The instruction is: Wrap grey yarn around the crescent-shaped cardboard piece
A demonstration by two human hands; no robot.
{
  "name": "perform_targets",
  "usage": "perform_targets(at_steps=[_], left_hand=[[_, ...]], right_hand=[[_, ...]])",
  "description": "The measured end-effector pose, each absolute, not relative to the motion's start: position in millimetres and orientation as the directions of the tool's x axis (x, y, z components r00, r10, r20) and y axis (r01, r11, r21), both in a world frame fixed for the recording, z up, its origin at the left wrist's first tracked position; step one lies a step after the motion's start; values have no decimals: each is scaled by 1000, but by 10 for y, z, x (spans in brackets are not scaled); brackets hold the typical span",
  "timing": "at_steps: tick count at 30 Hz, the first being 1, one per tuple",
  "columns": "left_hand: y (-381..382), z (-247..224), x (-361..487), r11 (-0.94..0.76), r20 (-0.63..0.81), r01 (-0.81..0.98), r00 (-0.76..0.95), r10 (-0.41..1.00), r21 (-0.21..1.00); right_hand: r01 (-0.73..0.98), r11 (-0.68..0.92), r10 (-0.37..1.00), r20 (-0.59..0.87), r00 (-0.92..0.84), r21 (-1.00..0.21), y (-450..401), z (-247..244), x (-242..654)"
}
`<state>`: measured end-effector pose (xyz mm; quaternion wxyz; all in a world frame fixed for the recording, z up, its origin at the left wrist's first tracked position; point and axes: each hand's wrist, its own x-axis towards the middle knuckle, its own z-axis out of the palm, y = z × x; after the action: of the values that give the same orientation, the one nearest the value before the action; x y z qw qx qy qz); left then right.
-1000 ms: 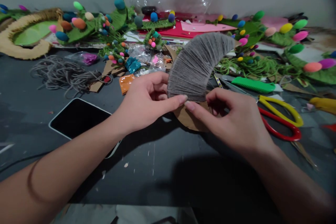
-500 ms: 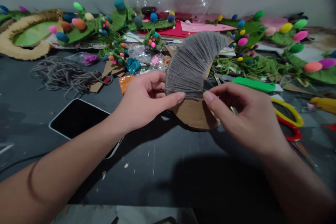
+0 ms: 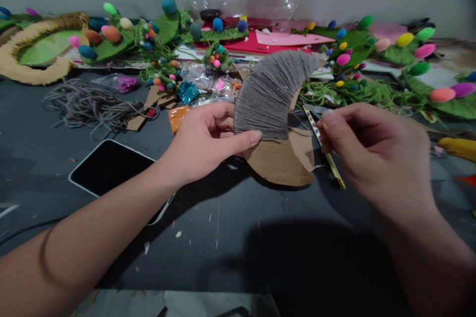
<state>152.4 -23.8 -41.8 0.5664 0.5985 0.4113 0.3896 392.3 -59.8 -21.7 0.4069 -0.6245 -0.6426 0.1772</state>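
Observation:
A curved cardboard piece [image 3: 280, 161] is wrapped in grey yarn [image 3: 266, 99] over its upper part, while its lower tip is bare brown. My left hand [image 3: 211, 141] grips its left edge, thumb in front at the lowest wraps and fingers behind. To the right, my right hand [image 3: 375, 158] is pinched closed, apart from the cardboard. A thin strand runs from the wraps toward its fingertips; the part at the fingers is hard to make out. Beside those fingertips a yellow patterned pencil-like stick [image 3: 330, 166] lies on the table.
A black phone [image 3: 111, 166] and a tangle of grey cord [image 3: 92, 104] lie left on the dark table [image 3: 178, 257]. Green leaf decorations with coloured balls [image 3: 111, 34], plastic bags and red paper [image 3: 253, 42] line the back. A yellow handle [image 3: 457, 147] is at the right.
My right hand has moved right, away from the cardboard's edge, uncovering the stick and a loose cardboard scrap while covering the scissors and green cutter. The wrapped piece has tilted slightly; my left hand still holds it.

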Motion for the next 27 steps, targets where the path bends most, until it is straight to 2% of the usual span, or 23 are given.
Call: perform_targets(at_steps=[4,8,11,16,18,23,27], left_hand=[[-242,-415,1526,0,-17,50,340,940,999],[-244,-426,1527,20,-31,34,341,940,999],[-242,-436,1528,47,-48,11,355,934,999],[-233,-431,1532,81,-65,-24,388,919,996],[-231,-424,1537,87,-66,-34,393,917,996],[-238,-417,1551,87,-72,-15,429,901,996],[-244,-422,1552,76,-76,18,425,902,997]], right_hand=[[650,173,914,366,174,-740,-568,-195,3989],[666,124,909,353,220,-735,-571,-190,4032],[702,129,914,359,190,-700,-582,-210,4034],[665,205,924,365,109,-718,-570,-246,4020],[651,175,943,316,105,-739,-568,-241,3982],[537,66,997,77,-2,-841,-589,-199,3786],[500,19,1000,24,3,-866,-612,-200,3702]])
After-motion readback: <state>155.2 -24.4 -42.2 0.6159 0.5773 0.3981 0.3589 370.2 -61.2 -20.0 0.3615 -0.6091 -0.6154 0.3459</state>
